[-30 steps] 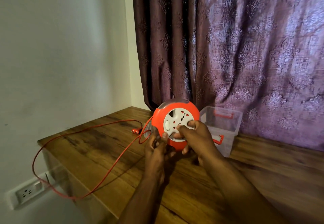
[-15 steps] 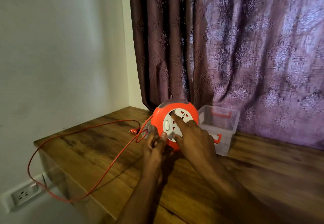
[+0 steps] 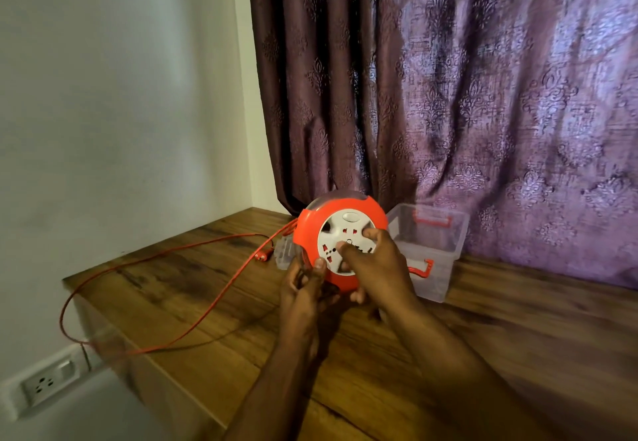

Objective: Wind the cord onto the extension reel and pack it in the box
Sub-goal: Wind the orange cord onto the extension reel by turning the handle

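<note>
Reel (image 3: 340,238), orange with a white socket face, is held upright above the wooden surface (image 3: 518,320), left of the clear box (image 3: 428,251). Left hand (image 3: 303,288) grips its lower edge; right hand (image 3: 376,268) has fingers (image 3: 348,251) curled onto the socket face. Orange cord (image 3: 207,302) loops left over the surface edge.

Reel (image 3: 340,233) on table (image 3: 518,337), box (image 3: 428,251) right behind it, cord (image 3: 193,309) trailing left, plug (image 3: 260,256) beside reel.
</note>
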